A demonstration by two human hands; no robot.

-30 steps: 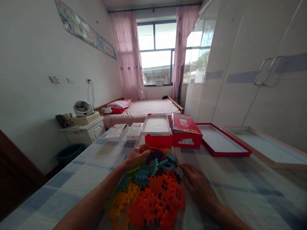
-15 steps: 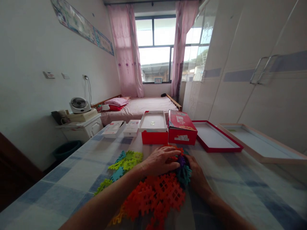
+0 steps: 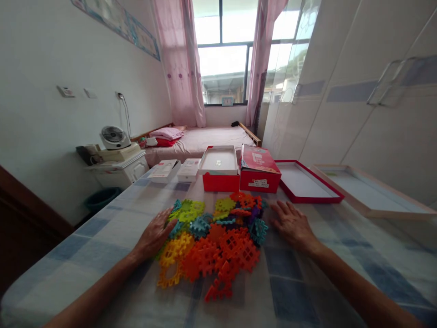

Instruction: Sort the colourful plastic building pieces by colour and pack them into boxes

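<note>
A spread of flat plastic interlocking tiles in orange, yellow, green, teal and purple lies on the blue-and-white checked tablecloth. My left hand rests flat at the pile's left edge, fingers stretched out and touching green and yellow tiles. My right hand lies flat on the cloth just right of the pile, fingers apart, holding nothing. Both forearms reach in from the bottom of the view.
Behind the pile stand a red box with a white tray on it, a closed red box, a shallow red lid, a wooden-framed tray and two small white boxes. A wardrobe runs along the right; a bed lies beyond.
Both hands have swept outward from the middle of the pile to its sides. The heaped tiles are now spread flatter and wider across the cloth.
</note>
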